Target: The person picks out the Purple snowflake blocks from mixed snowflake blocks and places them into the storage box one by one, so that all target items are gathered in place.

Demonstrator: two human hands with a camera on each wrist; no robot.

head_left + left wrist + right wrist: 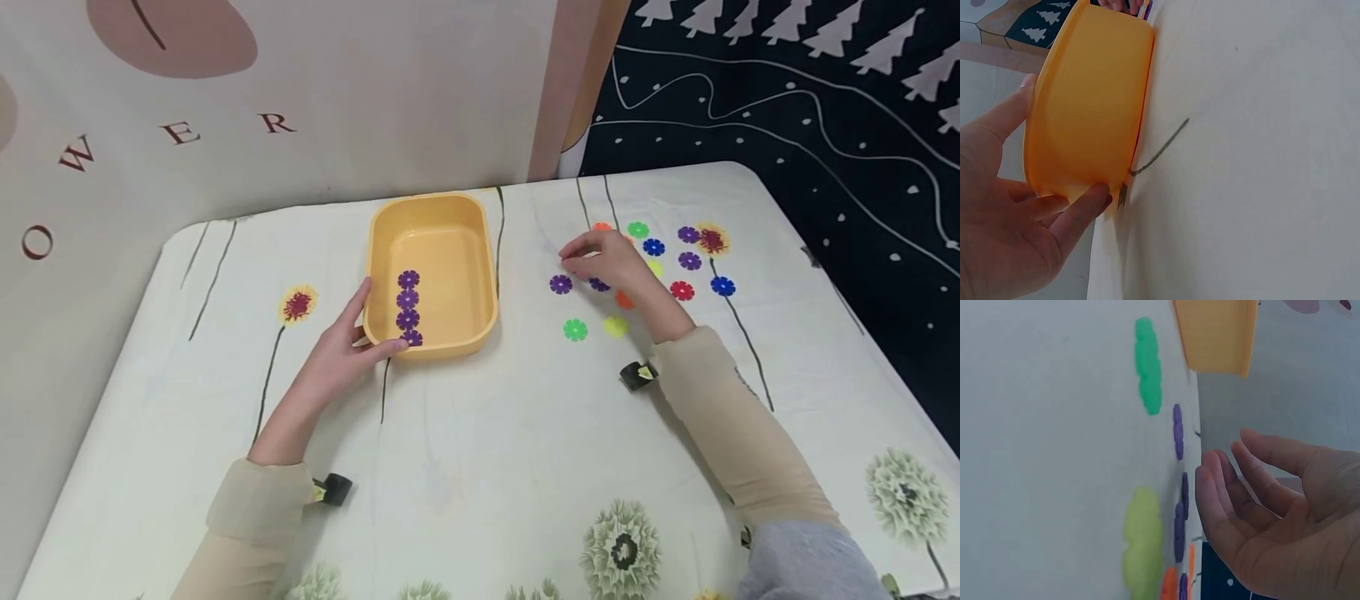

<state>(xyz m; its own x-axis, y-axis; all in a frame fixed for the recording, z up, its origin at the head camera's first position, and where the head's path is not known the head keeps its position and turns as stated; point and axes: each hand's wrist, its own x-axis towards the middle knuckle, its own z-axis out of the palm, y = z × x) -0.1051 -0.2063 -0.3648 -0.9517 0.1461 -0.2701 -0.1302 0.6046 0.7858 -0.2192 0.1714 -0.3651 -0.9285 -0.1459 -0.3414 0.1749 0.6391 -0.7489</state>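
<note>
A yellow plastic tray (453, 267) stands on the cloth, with several purple snowflake discs (407, 298) in a column along its left side. My left hand (333, 354) holds its near-left corner, thumb at the near rim and a finger along the left side. In the left wrist view, fingertips press the tray's outer wall (1091, 100). My right hand (611, 258) hovers among loose discs, just above a purple disc (561, 284). In the right wrist view its fingers (1213, 494) are loosely bent, a gap to the thumb, and nothing shows between them.
Around the right hand lie a green disc (575, 330), a yellow disc (616, 326), a red disc (682, 290), a blue disc (723, 286) and several others. The floral cloth (480, 450) covers the table; a pale wall hanging (412, 92) stands behind it.
</note>
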